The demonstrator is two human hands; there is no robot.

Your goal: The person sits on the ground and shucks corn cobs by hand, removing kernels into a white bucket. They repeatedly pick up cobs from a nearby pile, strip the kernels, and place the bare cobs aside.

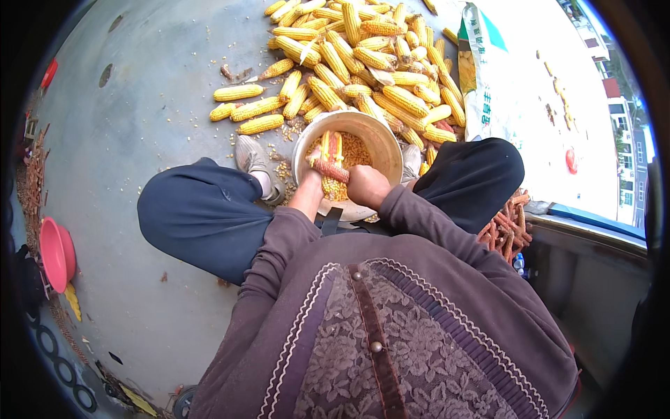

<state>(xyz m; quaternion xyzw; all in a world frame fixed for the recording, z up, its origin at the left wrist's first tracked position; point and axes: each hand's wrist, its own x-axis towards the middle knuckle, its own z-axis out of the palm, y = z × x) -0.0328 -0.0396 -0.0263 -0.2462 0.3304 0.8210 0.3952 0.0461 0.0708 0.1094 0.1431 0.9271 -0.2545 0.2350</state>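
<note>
A white bucket (pixel 386 137) stands between my knees, with loose yellow corn kernels (pixel 358 152) in its bottom. Over its mouth, my left hand (pixel 311 180) grips a partly shelled ear of corn (pixel 332 187). Strips of reddish cob show between the ear's remaining rows of kernels. My right hand (pixel 368 186) is closed around one end of a bare red corncob (pixel 331 171), which lies crosswise against the ear. Part of my left hand's fingers is hidden behind the ear and the cob.
Unshelled ears (pixel 335 57) are heaped beyond the bucket. A printed white sack (pixel 476 78) lies right of the heap. Bare cobs (pixel 507 228) are piled by my right knee. A pink basin (pixel 56 254) sits far left. Kernels are scattered on the grey floor (pixel 157 115).
</note>
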